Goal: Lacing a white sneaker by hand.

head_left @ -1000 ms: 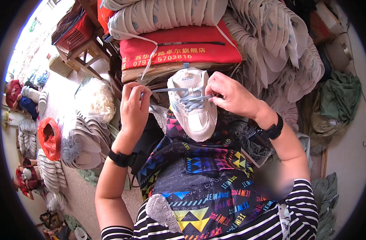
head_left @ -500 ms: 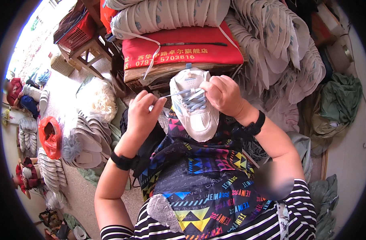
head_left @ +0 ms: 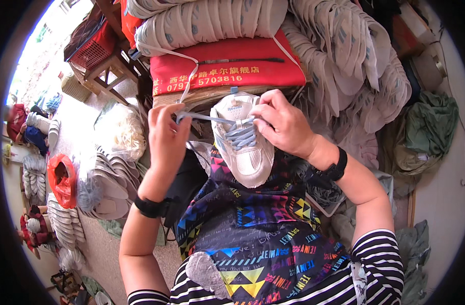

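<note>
A white sneaker (head_left: 252,170) with a blue-grey lace (head_left: 240,137) rests toe toward me on my patterned apron (head_left: 253,211). The lace criss-crosses over the tongue, and one length stretches leftward from the upper eyelets. My left hand (head_left: 165,140) has its fingers curled at the far end of that length, holding it off to the left of the shoe. On the other side, my right hand (head_left: 285,123) is closed at the upper eyelets, thumb and fingers pinched by the lace there; the exact grip is partly hidden.
Beyond the shoe, a low stand covered by a red cloth (head_left: 217,76) bears a dark thin tool (head_left: 242,60) and rows of shoe uppers (head_left: 212,25). More stacked uppers (head_left: 339,56) hang at right. At left are a lace bundle (head_left: 125,132), an orange-red bag (head_left: 62,180) and a stool (head_left: 110,76).
My left hand has moved left and turned more upright, with a longer stretch of lace now between it and the shoe. My right hand has shifted slightly toward me.
</note>
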A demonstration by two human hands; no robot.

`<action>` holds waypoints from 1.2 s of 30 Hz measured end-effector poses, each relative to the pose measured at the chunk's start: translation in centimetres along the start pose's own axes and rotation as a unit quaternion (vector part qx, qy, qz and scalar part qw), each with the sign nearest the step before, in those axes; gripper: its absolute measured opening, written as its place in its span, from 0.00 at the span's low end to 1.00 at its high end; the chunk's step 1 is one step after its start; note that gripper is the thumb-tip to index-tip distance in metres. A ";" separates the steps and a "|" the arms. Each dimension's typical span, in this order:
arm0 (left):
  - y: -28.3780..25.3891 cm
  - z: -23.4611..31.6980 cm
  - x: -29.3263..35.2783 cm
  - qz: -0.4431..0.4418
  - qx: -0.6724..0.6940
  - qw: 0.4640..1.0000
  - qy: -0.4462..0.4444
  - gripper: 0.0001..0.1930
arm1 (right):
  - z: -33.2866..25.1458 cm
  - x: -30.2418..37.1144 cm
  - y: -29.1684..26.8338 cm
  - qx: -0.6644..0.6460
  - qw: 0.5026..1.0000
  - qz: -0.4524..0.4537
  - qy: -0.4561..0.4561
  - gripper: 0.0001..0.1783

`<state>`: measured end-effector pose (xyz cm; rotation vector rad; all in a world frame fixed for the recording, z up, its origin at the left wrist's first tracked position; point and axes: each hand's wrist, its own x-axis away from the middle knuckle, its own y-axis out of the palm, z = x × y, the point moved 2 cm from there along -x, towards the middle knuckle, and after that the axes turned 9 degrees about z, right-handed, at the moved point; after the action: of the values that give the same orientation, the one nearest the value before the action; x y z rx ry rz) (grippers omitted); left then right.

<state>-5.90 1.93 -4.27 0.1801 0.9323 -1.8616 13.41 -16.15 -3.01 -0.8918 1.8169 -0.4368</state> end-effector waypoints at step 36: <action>4.4 4.1 2.3 -0.086 -0.022 0.991 0.098 0.06 | 0.9 -2.0 1.2 -0.040 0.949 -0.223 0.218 0.11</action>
<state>-2.20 -3.32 -4.90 0.2655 1.1541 -2.0057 14.15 -13.73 -2.86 -1.3547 2.0328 -0.9094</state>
